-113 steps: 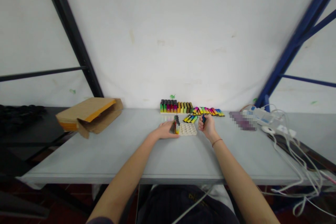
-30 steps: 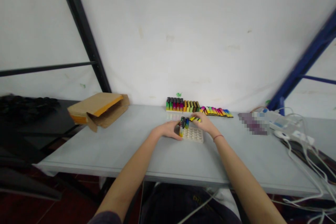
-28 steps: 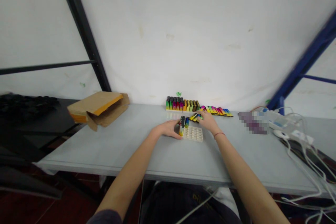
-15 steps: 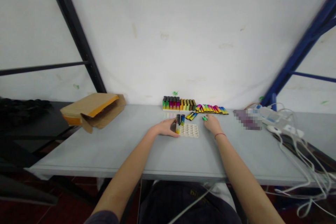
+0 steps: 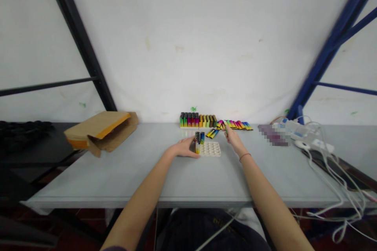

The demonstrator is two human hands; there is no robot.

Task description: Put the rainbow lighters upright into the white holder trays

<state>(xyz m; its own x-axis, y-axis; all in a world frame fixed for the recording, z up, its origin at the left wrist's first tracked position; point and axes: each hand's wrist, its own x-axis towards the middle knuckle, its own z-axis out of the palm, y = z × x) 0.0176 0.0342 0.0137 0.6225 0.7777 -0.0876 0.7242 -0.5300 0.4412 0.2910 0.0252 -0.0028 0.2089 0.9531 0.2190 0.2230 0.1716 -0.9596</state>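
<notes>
A white tray with round holes lies on the grey table. A few colourful lighters stand upright in its left end. My left hand rests on the table with fingers curled against the tray's left side, beside those lighters. My right hand reaches past the tray's right end, fingers pinched on a lighter at the near end of a row of lying lighters. Two loose lighters lie just behind the tray. A block of upright lighters stands against the wall.
An open cardboard box lies on its side at the table's left. White power strips and tangled cables crowd the right end. A blurred purple item lies right of the lighters. Black and blue rack posts lean on both sides.
My right hand placed a lighter upright in the tray, then moved back right toward the lying row. My left hand stayed at the tray. The view shifted a little.
</notes>
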